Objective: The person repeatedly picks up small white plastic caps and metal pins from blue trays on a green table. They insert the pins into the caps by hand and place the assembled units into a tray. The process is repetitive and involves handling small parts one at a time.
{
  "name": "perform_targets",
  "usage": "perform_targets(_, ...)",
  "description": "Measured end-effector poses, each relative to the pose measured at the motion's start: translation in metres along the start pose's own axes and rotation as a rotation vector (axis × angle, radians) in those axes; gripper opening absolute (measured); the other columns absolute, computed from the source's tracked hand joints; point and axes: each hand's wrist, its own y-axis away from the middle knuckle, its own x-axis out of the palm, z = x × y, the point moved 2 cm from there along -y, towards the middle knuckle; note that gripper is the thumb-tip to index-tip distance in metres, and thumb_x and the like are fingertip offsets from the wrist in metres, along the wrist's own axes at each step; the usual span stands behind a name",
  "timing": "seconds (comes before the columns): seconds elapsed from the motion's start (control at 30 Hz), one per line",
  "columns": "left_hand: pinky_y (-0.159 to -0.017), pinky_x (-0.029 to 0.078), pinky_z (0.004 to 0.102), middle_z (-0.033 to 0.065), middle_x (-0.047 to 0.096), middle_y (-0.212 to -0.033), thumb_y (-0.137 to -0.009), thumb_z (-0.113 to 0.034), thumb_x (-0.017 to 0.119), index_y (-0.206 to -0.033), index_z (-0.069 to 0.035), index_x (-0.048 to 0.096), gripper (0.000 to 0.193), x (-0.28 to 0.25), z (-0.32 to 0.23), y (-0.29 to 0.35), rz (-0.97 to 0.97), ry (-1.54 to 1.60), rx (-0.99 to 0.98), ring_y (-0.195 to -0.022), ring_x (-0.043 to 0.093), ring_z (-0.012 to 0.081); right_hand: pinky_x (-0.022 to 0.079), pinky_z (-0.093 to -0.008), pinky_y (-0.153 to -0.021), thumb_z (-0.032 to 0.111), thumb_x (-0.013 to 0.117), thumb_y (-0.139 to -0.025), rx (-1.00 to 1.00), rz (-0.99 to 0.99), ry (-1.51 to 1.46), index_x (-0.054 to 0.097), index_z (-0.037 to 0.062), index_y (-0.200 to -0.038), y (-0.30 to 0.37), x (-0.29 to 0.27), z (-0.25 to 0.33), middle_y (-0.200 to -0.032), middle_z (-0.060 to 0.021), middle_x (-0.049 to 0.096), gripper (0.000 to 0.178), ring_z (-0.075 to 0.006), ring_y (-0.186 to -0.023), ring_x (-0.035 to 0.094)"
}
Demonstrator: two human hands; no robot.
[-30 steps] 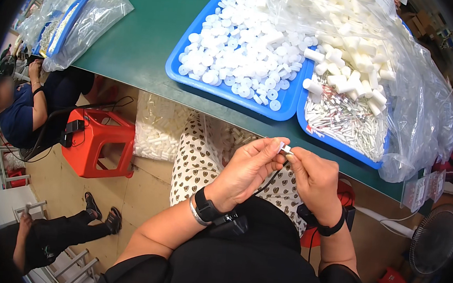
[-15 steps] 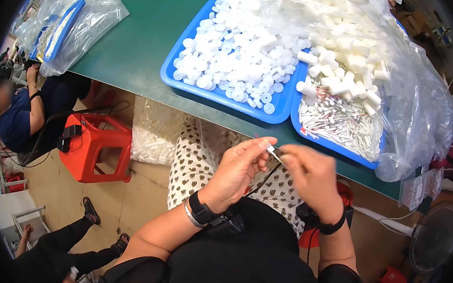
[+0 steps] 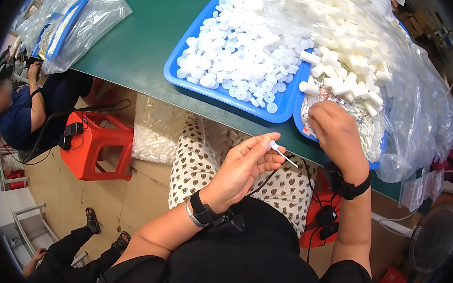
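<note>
My left hand [image 3: 243, 167] holds a thin clear stick with a small white tip [image 3: 281, 153] between thumb and fingers, above my lap just in front of the table edge. My right hand [image 3: 335, 130] reaches into the right blue tray [image 3: 298, 119], fingers down among thin clear sticks and white tubes [image 3: 348, 87]; what the fingers hold is hidden. The left blue tray [image 3: 174, 79] is heaped with small round white caps [image 3: 239, 52]. Both trays rest on the green table [image 3: 138, 44].
A large clear plastic bag of white tubes [image 3: 421, 98] lies over the right tray. Bagged trays [image 3: 70, 28] sit at the table's far left. A seated person [image 3: 21, 109], a red stool [image 3: 96, 144], a bag of white parts [image 3: 155, 133] and a fan [image 3: 434, 237] are nearby.
My hands were together over my lap, working on the small part. My right hand has since left it and reached up into the right tray; my left hand keeps the stick.
</note>
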Motion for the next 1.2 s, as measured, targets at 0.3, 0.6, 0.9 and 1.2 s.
perform_targets(0.3,-0.090,0.054,0.0290,0.0131,0.064,-0.114,-0.103,-0.024,0.051,-0.133,0.002,0.050,0.040,0.001,-0.015,0.000,-0.014,0.105,0.128,-0.099,0.064,0.0158,0.048,-0.0384,-0.057,-0.001,0.071,-0.077,0.049,-0.081,-0.323,0.062,0.0021,-0.090,0.027,-0.011,0.040,-0.074,-0.0118,0.064,0.016,-0.0293,-0.062,0.062)
perform_targets(0.6,-0.090,0.054,0.0296,0.0133,0.063,-0.115,-0.103,-0.023,0.051,-0.132,0.002,0.050,0.038,0.003,-0.013,-0.001,-0.047,0.106,0.145,-0.100,0.064,0.0161,0.048,-0.0369,-0.057,-0.001,0.072,-0.077,0.080,-0.083,-0.307,0.062,0.0032,-0.091,0.033,-0.010,0.049,-0.073,-0.0101,0.063,0.017,-0.0277,-0.062,0.061)
perform_targets(0.9,-0.104,0.045,0.0344,0.0167,0.053,-0.138,-0.103,-0.021,0.049,-0.144,0.000,0.041,0.046,0.012,0.001,0.003,0.105,-0.116,0.193,-0.119,0.056,0.0187,0.047,-0.0269,-0.053,0.007,0.058,-0.096,0.616,0.077,-0.993,0.062,-0.0010,-0.093,0.037,0.008,0.063,-0.073,-0.0050,0.065,0.010,-0.0121,-0.058,0.060)
perform_targets(1.2,-0.100,0.046,0.0318,0.0133,0.059,-0.130,-0.105,-0.022,0.047,-0.137,-0.001,0.047,0.039,0.004,-0.006,0.000,0.011,-0.168,0.178,-0.112,0.059,0.0158,0.051,-0.0341,-0.058,0.013,0.060,-0.096,0.313,-0.030,-0.593,0.067,0.0027,-0.096,0.014,0.004,0.059,-0.076,-0.0119,0.067,0.012,-0.0292,-0.063,0.066)
